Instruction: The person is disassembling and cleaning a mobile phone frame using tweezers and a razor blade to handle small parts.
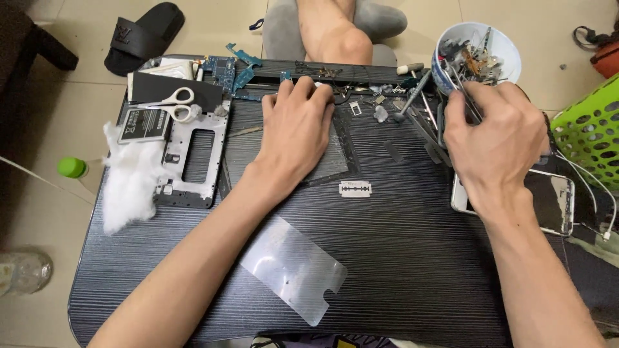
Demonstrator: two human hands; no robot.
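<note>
Dark striped table (400,270) seen from above. The left hand (293,132) lies flat, fingers (303,93) spread and holding nothing, on a dark phone panel (335,161) near the table's far edge. The right hand (496,142) has its fingers pinched shut on thin metal tweezers (465,90), just below a white bowl (509,45) of small parts. A razor blade (355,188) lies between the hands; a clear screen protector (293,267) lies nearer the viewer.

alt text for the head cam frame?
Left hand lies flat on a dark panel on a black table; right hand pinches tweezers beside a bowl of small parts. Razor blade lies between them.
</note>
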